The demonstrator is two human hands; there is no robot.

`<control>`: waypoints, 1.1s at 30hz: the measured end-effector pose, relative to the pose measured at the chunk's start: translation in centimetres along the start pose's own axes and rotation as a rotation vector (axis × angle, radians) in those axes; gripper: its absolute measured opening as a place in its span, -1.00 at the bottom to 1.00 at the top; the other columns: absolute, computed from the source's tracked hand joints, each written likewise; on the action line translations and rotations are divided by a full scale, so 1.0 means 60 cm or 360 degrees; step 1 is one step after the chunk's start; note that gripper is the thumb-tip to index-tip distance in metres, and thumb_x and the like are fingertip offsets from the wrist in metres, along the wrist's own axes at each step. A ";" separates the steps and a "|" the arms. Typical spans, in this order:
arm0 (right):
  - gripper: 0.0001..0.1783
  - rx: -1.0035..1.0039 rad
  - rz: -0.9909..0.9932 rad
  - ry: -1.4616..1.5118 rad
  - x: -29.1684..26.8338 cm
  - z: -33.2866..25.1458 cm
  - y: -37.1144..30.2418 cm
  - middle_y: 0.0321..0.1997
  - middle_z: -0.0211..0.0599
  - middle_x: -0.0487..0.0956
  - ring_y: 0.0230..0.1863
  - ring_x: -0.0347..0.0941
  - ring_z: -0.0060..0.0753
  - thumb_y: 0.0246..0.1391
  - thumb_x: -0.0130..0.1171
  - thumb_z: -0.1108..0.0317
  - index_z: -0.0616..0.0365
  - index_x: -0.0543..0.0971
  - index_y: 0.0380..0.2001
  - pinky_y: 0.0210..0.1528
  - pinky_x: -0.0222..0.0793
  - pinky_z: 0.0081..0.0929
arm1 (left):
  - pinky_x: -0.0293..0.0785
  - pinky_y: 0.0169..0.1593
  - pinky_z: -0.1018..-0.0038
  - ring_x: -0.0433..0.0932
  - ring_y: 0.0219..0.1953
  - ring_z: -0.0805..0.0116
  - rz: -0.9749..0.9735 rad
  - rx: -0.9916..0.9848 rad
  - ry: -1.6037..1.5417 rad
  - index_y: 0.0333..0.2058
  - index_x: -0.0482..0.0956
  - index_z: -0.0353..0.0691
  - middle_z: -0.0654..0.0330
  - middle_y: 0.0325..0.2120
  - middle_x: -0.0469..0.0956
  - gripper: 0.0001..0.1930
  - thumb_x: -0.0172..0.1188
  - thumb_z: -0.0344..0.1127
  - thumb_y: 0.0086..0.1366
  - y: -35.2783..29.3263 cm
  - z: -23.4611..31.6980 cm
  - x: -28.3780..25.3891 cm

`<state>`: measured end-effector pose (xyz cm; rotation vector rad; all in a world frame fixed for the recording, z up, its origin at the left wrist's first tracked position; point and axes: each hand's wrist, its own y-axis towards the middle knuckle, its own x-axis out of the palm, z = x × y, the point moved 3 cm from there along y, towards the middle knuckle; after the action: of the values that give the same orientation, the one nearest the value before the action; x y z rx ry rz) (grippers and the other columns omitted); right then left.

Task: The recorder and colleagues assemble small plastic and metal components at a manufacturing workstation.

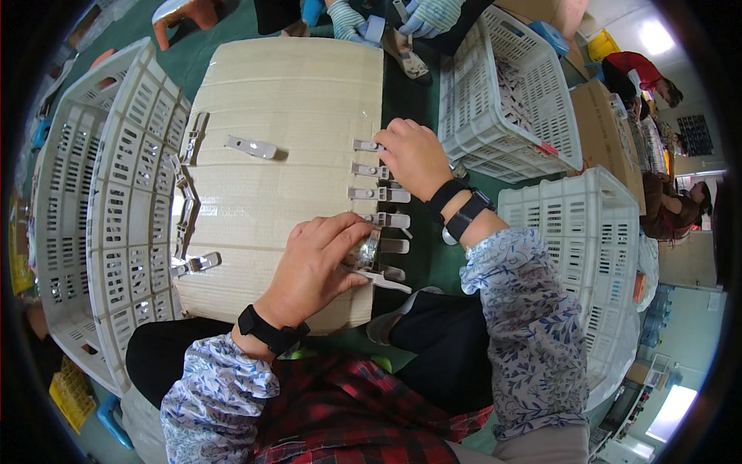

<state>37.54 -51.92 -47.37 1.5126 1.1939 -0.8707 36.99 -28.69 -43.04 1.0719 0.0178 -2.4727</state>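
A cardboard sheet (286,93) lies in front of me, with a row of grey plastic clips (379,194) along its right edge. My right hand (413,158) is closed at the upper end of that row, its fingertips pinching a clip (365,145). Lower down, my left hand (317,259) is wrapped round a roll of clear tape (363,255), against the same edge beside the lower clips. Part of the roll is hidden under my fingers. One loose grey clip (252,147) rests on the cardboard. More clips (184,203) line the left edge.
A white plastic crate (143,193) stands close on the left. On the right are a crate (502,93) holding many small grey pieces and another white crate (572,263). Across the cardboard, a person's gloved hands (429,17) work. An orange stool (185,15) stands far left.
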 end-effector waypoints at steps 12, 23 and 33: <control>-0.71 -0.0062 0.0091 0.0122 -0.029 0.001 0.008 -0.24 -0.29 0.50 -0.10 0.43 -0.15 -0.04 0.25 0.33 0.08 0.57 -0.18 -0.06 0.32 -0.21 | 0.33 0.08 0.20 0.43 0.01 0.01 0.0020 0.0032 0.0006 0.07 0.44 -0.18 0.10 0.03 0.46 -0.29 0.47 -0.22 -0.13 0.001 -0.001 0.003; -0.80 -0.0409 -0.0098 0.0056 -0.020 -0.026 -0.019 -0.27 -0.36 0.51 -0.14 0.42 -0.22 -0.06 0.29 0.29 0.06 0.58 -0.33 -0.10 0.31 -0.27 | 0.36 0.06 0.18 0.44 0.01 -0.02 0.0022 0.0060 0.0027 0.07 0.43 -0.18 0.08 0.04 0.46 -0.28 0.47 -0.23 -0.14 0.003 0.000 0.003; -0.88 -0.0462 -0.0216 -0.0039 -0.012 -0.025 -0.011 -0.30 -0.34 0.50 -0.16 0.44 -0.20 -0.04 0.24 0.38 0.07 0.57 -0.36 -0.11 0.34 -0.26 | 0.37 0.06 0.20 0.45 0.00 0.00 0.0021 0.0055 0.0026 0.07 0.44 -0.17 0.10 0.04 0.46 -0.23 0.51 -0.30 -0.22 0.003 0.000 0.005</control>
<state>36.64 -50.66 -46.48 1.1956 1.3532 -0.7641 36.85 -29.00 -43.22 1.1035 -0.0271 -2.4611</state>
